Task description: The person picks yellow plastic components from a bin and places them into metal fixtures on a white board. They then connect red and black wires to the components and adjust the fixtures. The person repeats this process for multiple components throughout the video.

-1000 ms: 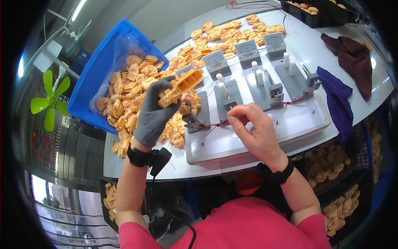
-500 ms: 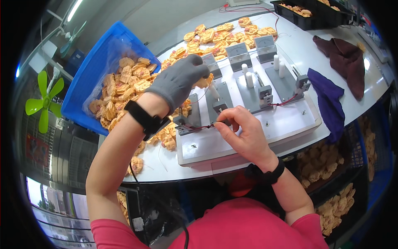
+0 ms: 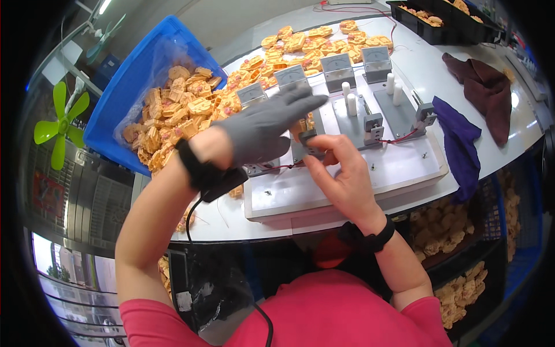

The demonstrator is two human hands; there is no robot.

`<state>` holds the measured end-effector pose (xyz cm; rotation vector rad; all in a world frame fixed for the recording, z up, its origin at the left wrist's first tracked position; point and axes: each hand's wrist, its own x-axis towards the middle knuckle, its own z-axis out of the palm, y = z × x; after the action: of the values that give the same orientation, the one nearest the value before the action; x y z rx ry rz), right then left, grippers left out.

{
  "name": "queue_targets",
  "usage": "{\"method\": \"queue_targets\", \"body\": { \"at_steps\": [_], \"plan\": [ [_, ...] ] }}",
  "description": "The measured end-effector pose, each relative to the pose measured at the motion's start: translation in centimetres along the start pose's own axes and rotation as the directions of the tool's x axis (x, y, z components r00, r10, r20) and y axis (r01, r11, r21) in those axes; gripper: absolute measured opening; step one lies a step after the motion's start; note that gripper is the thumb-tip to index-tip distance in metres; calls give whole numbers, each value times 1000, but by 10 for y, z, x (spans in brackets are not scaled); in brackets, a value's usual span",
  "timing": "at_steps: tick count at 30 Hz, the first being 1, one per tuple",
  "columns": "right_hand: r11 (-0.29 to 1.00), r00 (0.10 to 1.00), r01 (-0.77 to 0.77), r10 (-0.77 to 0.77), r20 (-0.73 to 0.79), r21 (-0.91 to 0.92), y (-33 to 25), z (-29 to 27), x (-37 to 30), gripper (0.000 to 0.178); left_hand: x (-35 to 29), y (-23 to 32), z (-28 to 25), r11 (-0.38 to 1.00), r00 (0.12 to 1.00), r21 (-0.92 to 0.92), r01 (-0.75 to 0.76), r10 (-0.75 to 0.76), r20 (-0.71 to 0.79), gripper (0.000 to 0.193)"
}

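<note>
Head view, and here's the left hand (image 3: 260,127), gloved, stretched over the board (image 3: 347,182), fingers straight out and its grip open. Just past those fingers sits an orange part (image 3: 302,127), on the board's left half, right behind a dark block (image 3: 309,137) and mostly hidden (so whether hand and part touch, I can't tell). The right hand (image 3: 342,178), bare, comes in over the board's front edge, thumb and forefinger at that same block; whether its grip is closed on anything can't be told. Progress, as I'd judge it: one part in place or nearly so. On the board's right half, the white pegs (image 3: 352,104) stand bare. And look at the heaps: loose parts (image 3: 199,107) left of the board, spilling from a blue bin (image 3: 124,95), more parts (image 3: 315,49) behind it on the desk (image 3: 425,63). Which are finished, nothing here shows.
</note>
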<state>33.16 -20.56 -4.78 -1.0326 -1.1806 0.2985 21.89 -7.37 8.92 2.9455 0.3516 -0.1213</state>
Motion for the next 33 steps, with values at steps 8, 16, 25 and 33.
{"method": "queue_targets", "body": {
  "at_steps": [8,16,25,33],
  "plan": [
    [998,997,15,-19,-80,-54,7,3,-7,25,-144,22,46,949,812,-38,313,-288,-507,62],
    [886,961,65,67,267,-459,-7,-11,-12,13,-219,1,152,735,490,-448,509,-675,-552,49],
    [811,882,129,169,439,-571,-14,-20,-7,9,-198,-16,203,661,369,-654,368,-750,-549,23],
    [825,864,109,197,463,-554,-9,-23,-4,9,-194,-22,232,402,223,-894,198,-907,-358,30]
  ]
}}
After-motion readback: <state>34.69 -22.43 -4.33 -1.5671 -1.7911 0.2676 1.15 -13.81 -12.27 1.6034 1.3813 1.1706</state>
